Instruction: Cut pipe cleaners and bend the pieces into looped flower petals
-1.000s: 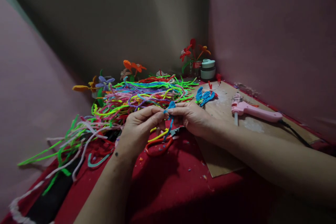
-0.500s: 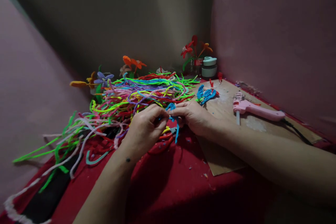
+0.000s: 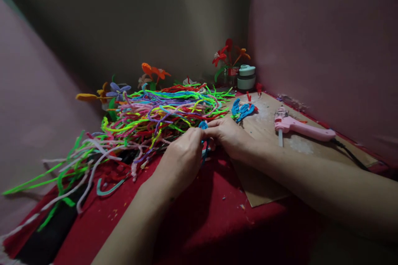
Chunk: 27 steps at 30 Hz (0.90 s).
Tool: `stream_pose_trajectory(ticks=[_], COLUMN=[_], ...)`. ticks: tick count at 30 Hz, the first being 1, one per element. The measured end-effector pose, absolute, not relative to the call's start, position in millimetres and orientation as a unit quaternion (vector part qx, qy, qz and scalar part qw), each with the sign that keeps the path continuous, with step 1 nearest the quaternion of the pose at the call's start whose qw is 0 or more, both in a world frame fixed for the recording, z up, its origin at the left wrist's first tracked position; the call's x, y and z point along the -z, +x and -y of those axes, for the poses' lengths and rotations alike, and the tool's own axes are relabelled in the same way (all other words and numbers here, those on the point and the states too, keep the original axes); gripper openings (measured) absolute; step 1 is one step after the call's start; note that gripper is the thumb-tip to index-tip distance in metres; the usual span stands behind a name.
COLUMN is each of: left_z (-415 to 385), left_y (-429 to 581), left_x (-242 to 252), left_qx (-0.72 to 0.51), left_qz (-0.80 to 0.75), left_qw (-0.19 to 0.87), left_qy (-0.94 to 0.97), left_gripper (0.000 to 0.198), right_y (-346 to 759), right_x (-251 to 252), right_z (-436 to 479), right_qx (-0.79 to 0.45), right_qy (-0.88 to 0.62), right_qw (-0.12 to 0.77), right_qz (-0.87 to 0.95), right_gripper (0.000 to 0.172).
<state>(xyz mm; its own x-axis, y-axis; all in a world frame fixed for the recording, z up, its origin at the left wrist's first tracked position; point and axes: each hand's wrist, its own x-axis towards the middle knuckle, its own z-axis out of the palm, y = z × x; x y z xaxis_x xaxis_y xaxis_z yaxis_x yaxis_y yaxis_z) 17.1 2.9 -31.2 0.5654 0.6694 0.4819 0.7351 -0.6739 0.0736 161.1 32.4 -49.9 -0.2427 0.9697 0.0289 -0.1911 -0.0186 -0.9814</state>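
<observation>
Between my hands is a blue pipe cleaner [image 3: 203,125], its top curled into a small loop and its tail hanging down toward the red cloth. My left hand [image 3: 185,153] pinches it from the left, the fingertips partly hidden behind the back of the hand. From the right, my right hand [image 3: 228,136] grips the same piece near the loop with thumb and forefinger. The fingertips of both hands meet, so the exact contact is hard to see. Just beyond the right hand, blue looped petals [image 3: 243,109] lie on a brown board.
A large heap of coloured pipe cleaners [image 3: 168,109] spreads behind and left of my hands. On the brown board [image 3: 264,190] at right lies a pink glue gun [image 3: 306,128] with its cord. Pipe-cleaner flowers [image 3: 154,71] and a lidded jar [image 3: 246,78] stand at the back. Red cloth [image 3: 217,215] covers the table.
My left hand has moved right and slightly up against the right fingers, covering more of the blue pipe cleaner. The right hand has barely moved. The view has shifted slightly.
</observation>
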Motion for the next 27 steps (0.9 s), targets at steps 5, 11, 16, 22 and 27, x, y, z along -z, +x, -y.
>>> stream_pose_trajectory(ticks=[5,11,16,22,27], left_z=[-3,-8,-10,-10,-10], left_y=[15,16,16,17,19], left_x=[15,14,19,20,22], left_qx=[0.398,0.472,0.441,0.439,0.424], left_qz=[0.461,0.456,0.477,0.460,0.451], left_qw=[-0.256,-0.521,-0.508,-0.470,-0.484], left_qy=[-0.751,-0.545,-0.566,-0.612,-0.618], left_gripper=[0.020,0.037,0.037,0.027,0.029], right_y=[163,163,163,164,164], right_x=[47,48,47,45,46], right_z=[-34,-33,-31,-30,-32], right_qx=[-0.651,-0.675,-0.675,-0.678,-0.688], right_qy=[-0.343,-0.301,-0.319,-0.306,-0.304], right_qw=[0.498,0.500,0.482,0.482,0.484], right_qz=[0.459,0.451,0.459,0.464,0.447], right_gripper=[0.007,0.008,0.007,0.009,0.012])
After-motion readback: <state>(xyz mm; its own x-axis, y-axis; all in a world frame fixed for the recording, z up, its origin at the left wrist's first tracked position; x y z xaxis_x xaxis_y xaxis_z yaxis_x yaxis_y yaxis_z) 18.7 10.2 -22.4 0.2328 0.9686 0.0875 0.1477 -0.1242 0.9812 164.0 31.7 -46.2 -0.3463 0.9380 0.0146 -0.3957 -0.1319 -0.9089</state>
